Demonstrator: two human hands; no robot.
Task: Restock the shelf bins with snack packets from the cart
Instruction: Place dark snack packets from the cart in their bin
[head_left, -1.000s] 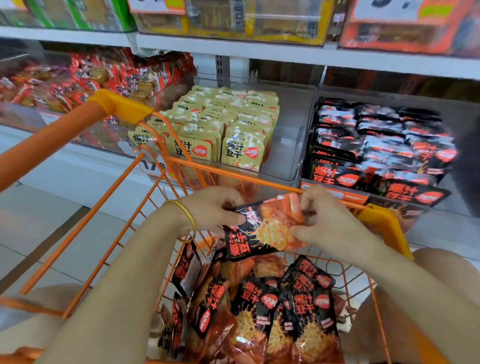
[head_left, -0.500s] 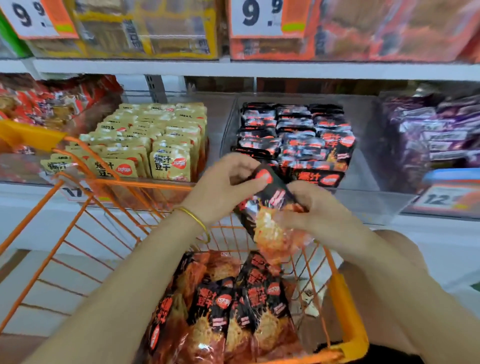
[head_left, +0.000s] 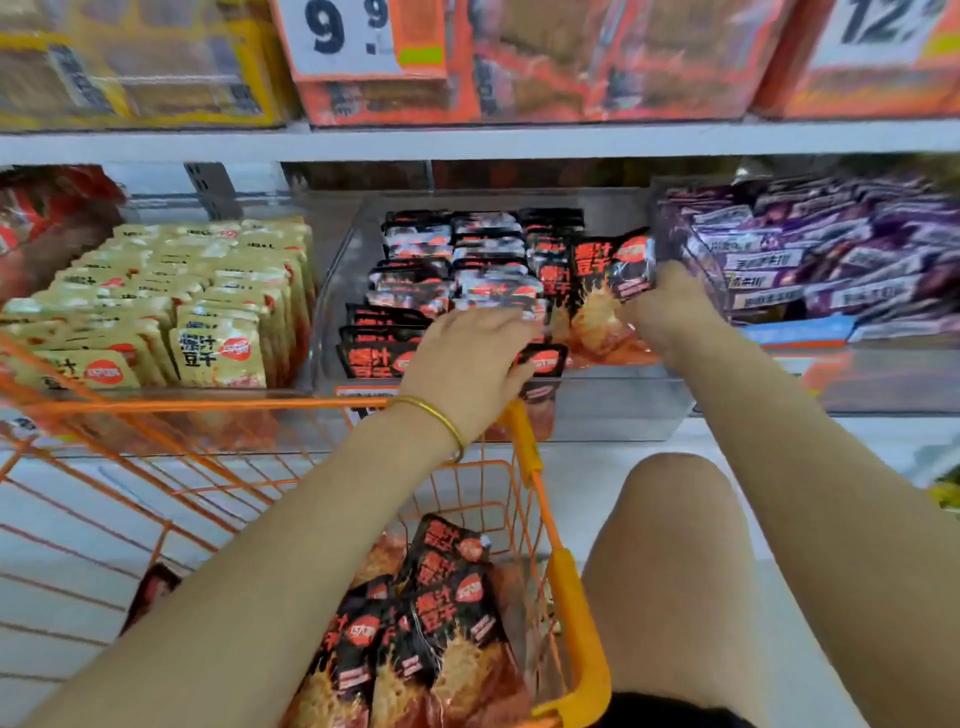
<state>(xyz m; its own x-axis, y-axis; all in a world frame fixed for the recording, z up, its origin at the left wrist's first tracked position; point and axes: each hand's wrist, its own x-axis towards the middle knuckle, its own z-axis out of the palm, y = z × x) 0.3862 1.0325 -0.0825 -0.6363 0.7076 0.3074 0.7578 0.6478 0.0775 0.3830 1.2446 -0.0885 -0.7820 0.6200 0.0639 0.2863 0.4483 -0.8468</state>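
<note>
Bright, even light; edges smeared with motion blur and wide-angle bend.

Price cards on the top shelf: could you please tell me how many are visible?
2. The 9.9 card hangs left of centre; the 12 card is at top right, cut off by the frame edge. More may lie outside the view.

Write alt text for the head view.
The right hand holds a black-and-orange snack packet in the clear shelf bin of matching packets, while the left hand rests on those packets. An orange cart below holds more.
</note>
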